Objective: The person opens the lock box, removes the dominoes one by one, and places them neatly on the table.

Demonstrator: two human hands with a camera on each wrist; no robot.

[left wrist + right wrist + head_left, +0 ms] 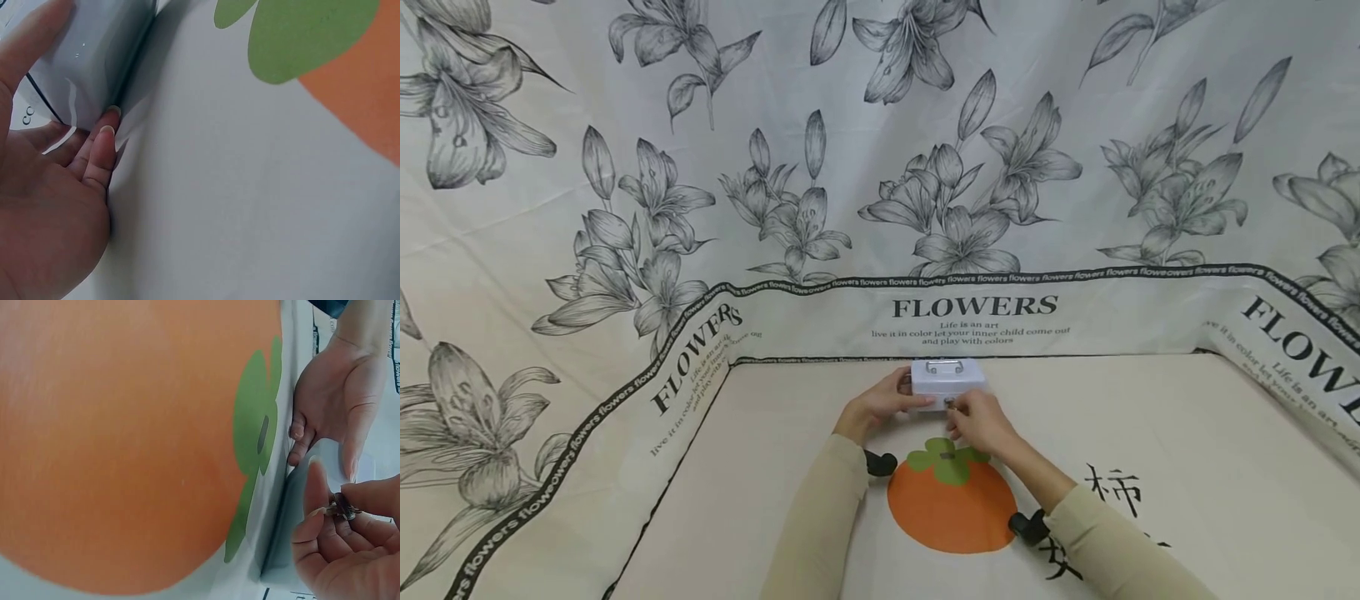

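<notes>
A small white metal cash box (946, 382) with a wire handle on its lid stands at the far side of the cloth-covered table, lid down. My left hand (880, 403) grips its left end. In the left wrist view the thumb lies along the white box (94, 56) and the fingertips are at its lower edge. My right hand (983, 422) is at the front of the box. In the right wrist view its thumb and fingers pinch a small metal key (341, 507) close to the box front. Whether the key is in the lock is hidden by the fingers.
The table cloth (760, 467) bears a printed orange persimmon (951, 508) and black characters. A white flower-printed curtain (820, 317) rises behind the box and along both sides. Black straps (880, 463) sit at the wrists.
</notes>
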